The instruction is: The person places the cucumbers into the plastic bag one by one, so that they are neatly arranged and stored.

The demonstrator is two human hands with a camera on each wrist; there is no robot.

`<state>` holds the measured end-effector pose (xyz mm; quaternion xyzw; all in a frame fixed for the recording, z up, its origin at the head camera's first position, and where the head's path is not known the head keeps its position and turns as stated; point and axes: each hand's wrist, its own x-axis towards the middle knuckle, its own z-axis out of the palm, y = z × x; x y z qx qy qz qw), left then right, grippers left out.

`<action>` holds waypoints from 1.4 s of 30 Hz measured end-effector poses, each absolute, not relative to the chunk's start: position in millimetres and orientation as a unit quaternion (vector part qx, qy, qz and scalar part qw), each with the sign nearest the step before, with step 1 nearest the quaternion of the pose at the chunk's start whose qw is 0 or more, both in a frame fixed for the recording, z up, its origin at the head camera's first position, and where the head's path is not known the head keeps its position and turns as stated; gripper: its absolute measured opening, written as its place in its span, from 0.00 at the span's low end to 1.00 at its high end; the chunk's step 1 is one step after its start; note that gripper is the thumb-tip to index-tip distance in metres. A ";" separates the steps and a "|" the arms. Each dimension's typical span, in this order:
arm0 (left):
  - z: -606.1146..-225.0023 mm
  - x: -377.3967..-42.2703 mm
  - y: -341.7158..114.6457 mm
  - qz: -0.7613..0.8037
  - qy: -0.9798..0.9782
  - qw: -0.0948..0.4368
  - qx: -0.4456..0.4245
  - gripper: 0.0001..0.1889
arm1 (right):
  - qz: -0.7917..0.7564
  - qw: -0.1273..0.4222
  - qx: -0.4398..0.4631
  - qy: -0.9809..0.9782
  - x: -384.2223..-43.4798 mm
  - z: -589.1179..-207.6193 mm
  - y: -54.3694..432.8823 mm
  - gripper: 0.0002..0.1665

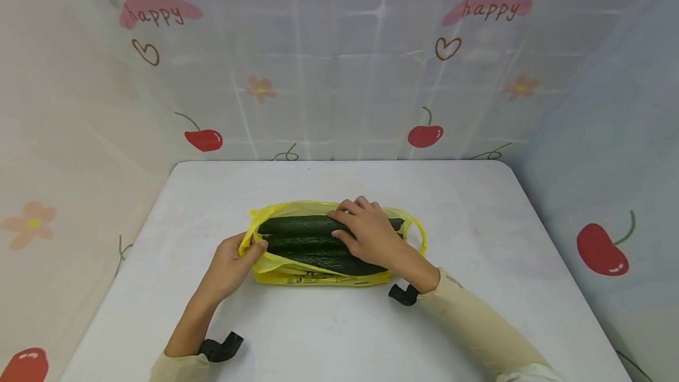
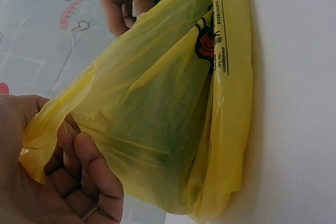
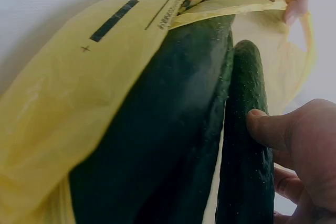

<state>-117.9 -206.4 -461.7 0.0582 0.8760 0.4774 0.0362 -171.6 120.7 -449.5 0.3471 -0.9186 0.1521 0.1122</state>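
Observation:
A yellow plastic bag (image 1: 323, 279) lies on its side on the table, its mouth spread wide. Inside it dark green cucumbers lie side by side, left to right; the farthest cucumber (image 1: 297, 226) is slightly apart from the nearer ones (image 1: 318, 255). My left hand (image 1: 231, 264) pinches the bag's rim at its left end; in the left wrist view the yellow film (image 2: 79, 98) passes between thumb and fingers. My right hand (image 1: 371, 234) grips the farthest cucumber (image 3: 244, 161) from above, thumb on its near side. The cucumbers' right ends are partly hidden by that hand.
The white table (image 1: 451, 211) ends at a back curtain (image 1: 339, 75) printed with cherries, hearts and flowers. Similar sheets hang at left and right. A black wrist mount (image 1: 221, 348) sits on the left forearm, another mount (image 1: 404, 295) on the right.

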 end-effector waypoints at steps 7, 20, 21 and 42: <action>-462.3 -118.1 -204.6 0.476 0.877 0.033 0.060 0.14 | 0.170 0.087 0.340 -0.921 -177.6 -454.8 122.9 0.25; -462.4 -116.6 -202.3 0.472 0.879 0.039 0.051 0.15 | 0.218 0.125 0.327 -0.911 -165.0 -454.1 152.8 0.30; -462.5 -116.5 -202.3 0.472 0.879 0.040 0.050 0.15 | 0.228 0.143 0.320 -0.909 -162.9 -454.0 159.5 0.31; -462.3 -119.0 -201.3 0.474 0.878 0.041 0.053 0.15 | 0.382 -0.146 0.092 -0.908 -120.1 -495.4 250.7 0.48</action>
